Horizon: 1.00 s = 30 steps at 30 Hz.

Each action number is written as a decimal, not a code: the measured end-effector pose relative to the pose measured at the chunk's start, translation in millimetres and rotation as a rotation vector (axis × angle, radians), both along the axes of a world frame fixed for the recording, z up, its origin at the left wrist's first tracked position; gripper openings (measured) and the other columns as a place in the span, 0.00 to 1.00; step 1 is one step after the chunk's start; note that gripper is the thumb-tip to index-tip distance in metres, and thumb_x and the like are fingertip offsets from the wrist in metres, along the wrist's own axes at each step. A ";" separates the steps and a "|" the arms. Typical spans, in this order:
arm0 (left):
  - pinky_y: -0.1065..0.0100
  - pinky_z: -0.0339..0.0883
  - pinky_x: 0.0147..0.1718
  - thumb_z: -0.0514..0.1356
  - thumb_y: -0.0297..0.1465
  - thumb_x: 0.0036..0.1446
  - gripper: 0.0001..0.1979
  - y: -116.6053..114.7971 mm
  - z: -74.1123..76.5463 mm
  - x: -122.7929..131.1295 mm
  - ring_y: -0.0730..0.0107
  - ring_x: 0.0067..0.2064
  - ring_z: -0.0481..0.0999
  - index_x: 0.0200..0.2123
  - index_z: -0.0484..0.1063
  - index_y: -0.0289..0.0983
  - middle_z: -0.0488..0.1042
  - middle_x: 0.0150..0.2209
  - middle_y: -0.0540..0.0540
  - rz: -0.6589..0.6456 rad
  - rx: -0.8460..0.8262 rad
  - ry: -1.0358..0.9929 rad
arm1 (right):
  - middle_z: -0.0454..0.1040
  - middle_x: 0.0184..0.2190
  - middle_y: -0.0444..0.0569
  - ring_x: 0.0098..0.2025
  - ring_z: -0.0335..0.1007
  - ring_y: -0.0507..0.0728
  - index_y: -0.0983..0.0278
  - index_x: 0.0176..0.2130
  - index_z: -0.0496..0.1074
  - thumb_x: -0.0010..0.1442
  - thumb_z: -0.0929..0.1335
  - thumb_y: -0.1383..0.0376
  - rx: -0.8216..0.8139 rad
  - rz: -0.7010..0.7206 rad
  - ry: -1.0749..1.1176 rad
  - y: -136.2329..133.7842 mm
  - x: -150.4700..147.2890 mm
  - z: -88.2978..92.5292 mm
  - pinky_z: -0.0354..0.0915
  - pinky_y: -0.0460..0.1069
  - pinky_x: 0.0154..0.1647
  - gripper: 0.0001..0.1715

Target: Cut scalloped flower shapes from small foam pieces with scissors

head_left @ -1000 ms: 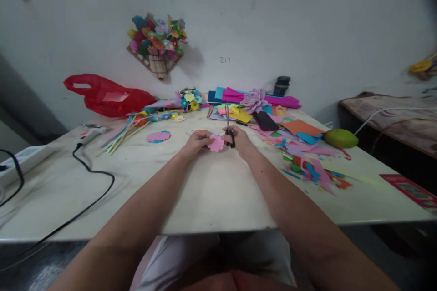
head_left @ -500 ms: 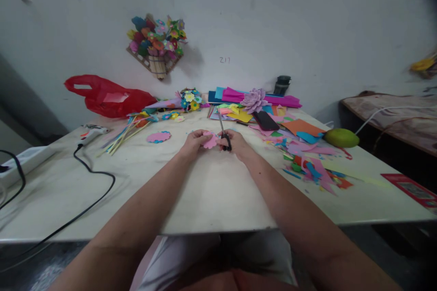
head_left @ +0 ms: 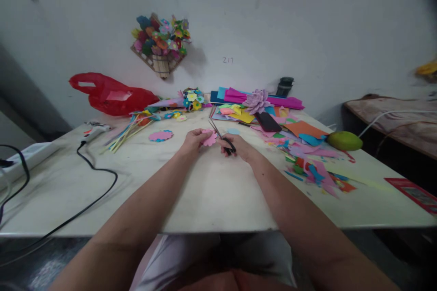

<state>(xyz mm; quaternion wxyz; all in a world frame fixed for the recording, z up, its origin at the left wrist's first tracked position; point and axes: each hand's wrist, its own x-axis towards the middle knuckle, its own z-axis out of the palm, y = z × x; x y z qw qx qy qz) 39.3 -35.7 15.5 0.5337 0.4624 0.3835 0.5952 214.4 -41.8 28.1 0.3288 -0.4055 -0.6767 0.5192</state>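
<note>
Centrally, seen from above a person's own two arms, a pale table [head_left: 208,200] carries craft materials, described here from left to right. At the far left lies a white power strip [head_left: 34,158], then a glue gun [head_left: 94,132] with a black cord, and beyond it a red plastic bag [head_left: 118,97] near the wall. Thin coloured strips [head_left: 128,135] come next, followed by a flat pink oval with blue edging [head_left: 160,136]. At the middle of the table, the left hand [head_left: 192,142] has a narrow, pinching grip on a small pink scalloped piece [head_left: 209,138], which sits between the two hands. Just beside it, the right hand [head_left: 240,145] has its grip closed around the black handles of a pair of scissors [head_left: 230,146], whose blades point away from the person and look slightly parted. Whether they touch the pink piece cannot be told. The step in hand appears to be working that piece's edge with scissors; a clean cut would call for a steady pinch and the rim turned toward the blades. Farther right are a dark phone [head_left: 268,122], loose coloured scraps [head_left: 317,173] and a green fruit [head_left: 345,141].
</note>
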 end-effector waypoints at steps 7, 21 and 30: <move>0.73 0.59 0.21 0.73 0.32 0.30 0.15 -1.1 1.4 4.7 0.76 0.22 0.68 0.22 0.73 0.31 0.73 0.21 0.45 0.066 -0.046 -0.092 | 0.70 0.19 0.43 0.15 0.62 0.45 0.66 0.32 0.69 0.55 0.69 0.57 0.004 -0.038 -0.035 0.0 -3.1 -1.8 0.47 0.40 0.11 0.14; 0.72 0.60 0.21 0.71 0.27 0.32 0.12 0.2 1.6 9.8 0.74 0.22 0.69 0.23 0.73 0.30 0.74 0.23 0.44 0.115 -0.083 -0.168 | 0.67 0.16 0.41 0.14 0.58 0.45 0.66 0.31 0.69 0.56 0.68 0.62 -0.038 -0.074 -0.051 -6.8 -7.9 5.0 0.49 0.41 0.13 0.09; 0.73 0.62 0.22 0.71 0.27 0.34 0.12 0.3 0.3 8.3 0.74 0.24 0.71 0.26 0.75 0.28 0.76 0.26 0.42 0.069 -0.076 -0.196 | 0.67 0.17 0.40 0.14 0.57 0.45 0.66 0.31 0.68 0.57 0.68 0.61 -0.004 -0.076 -0.097 -8.4 -8.6 6.7 0.47 0.40 0.13 0.10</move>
